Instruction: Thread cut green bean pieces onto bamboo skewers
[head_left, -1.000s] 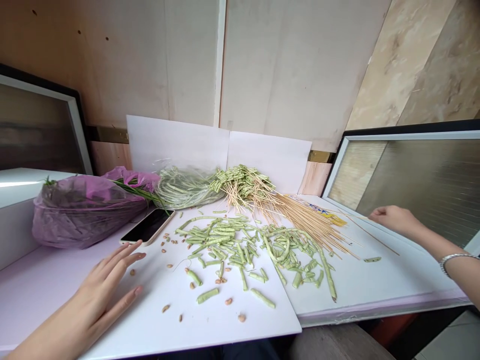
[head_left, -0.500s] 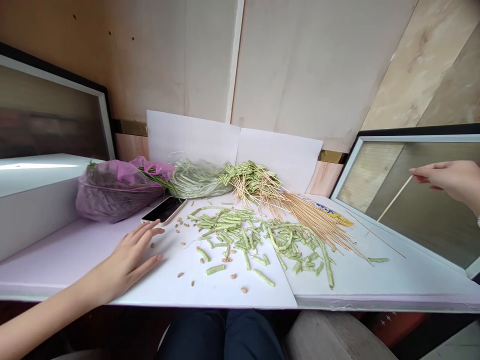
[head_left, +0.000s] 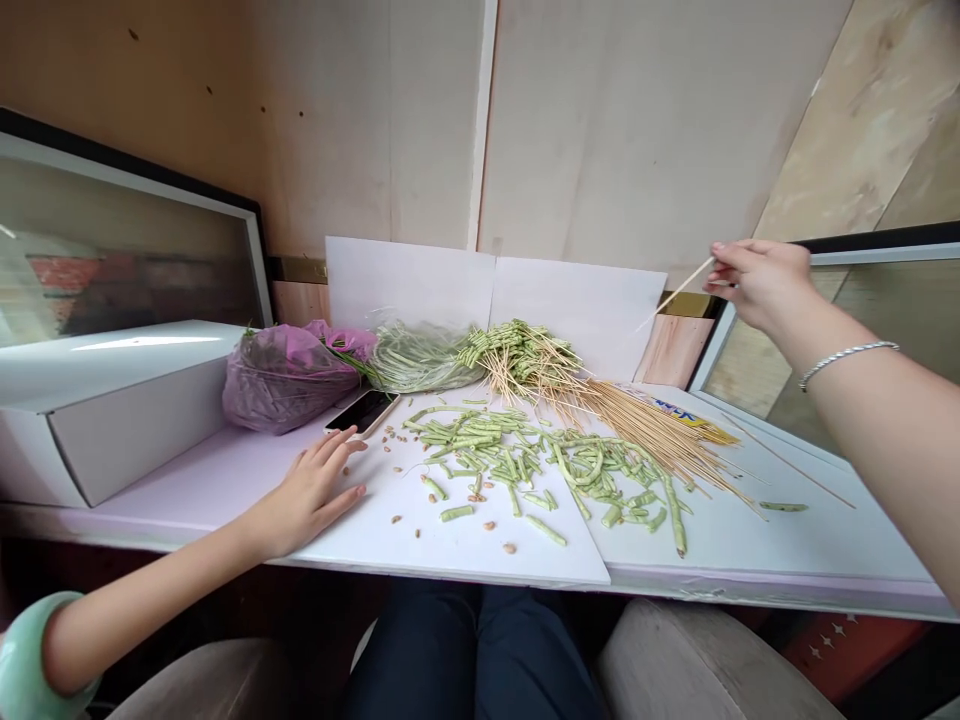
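My right hand (head_left: pixel 757 280) is raised over the right side of the table, pinching one end of a thin wooden stick (head_left: pixel 684 290) that slants down to the left. My left hand (head_left: pixel 315 495) rests on the white tabletop with fingers spread, just in front of a phone (head_left: pixel 365 412), and holds nothing. Cut green bean pieces (head_left: pixel 480 435) lie scattered in the middle, with a few brown seeds (head_left: pixel 489 525) near them. Behind them is a pile of skewered beans (head_left: pixel 517 350). A bundle of loose sticks (head_left: pixel 652 430) fans out to its right.
A purple bag (head_left: pixel 281 385) of greens and a clear bag of long beans (head_left: pixel 420 360) stand at the back left. A white box (head_left: pixel 142 420) is at far left. White boards (head_left: pixel 577 300) lean behind the piles. A yellow packet (head_left: pixel 679 412) lies under the sticks.
My right hand has moved left and up with the stick, and more of its forearm shows. The whole view has shifted slightly; my left hand keeps its place beside the phone.
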